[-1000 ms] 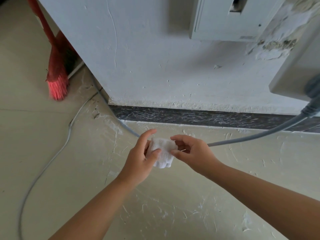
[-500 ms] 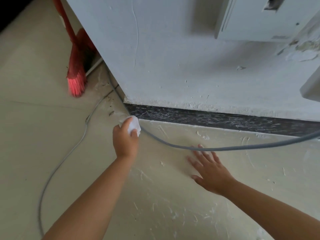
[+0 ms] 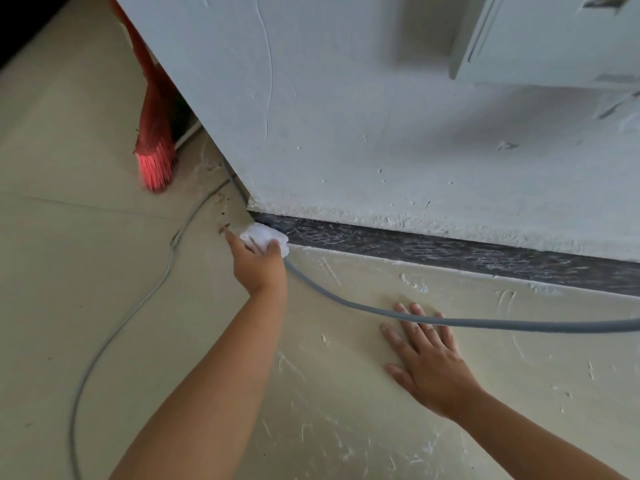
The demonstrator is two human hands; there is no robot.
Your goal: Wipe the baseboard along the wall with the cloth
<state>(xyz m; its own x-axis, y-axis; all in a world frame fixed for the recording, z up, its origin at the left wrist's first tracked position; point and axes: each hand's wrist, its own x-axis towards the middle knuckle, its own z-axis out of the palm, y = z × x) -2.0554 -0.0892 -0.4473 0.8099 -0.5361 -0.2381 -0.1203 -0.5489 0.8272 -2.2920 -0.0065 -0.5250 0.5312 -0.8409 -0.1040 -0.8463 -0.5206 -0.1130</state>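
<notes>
Cloth (image 3: 265, 238) now reaches baseboard (image 3: 450, 252) corner, left hand (image 3: 258, 263) hides part

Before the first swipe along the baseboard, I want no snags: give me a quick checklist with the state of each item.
1. Cloth held by left hand: ok.
2. Cloth at baseboard corner end: ok.
3. Right hand flat on floor for support: ok.
4. Gray cable clear of the wiping path: not ok; it runs from under the left hand, beside the baseboard.
5. Cloth pressing the baseboard: cannot tell.
</notes>
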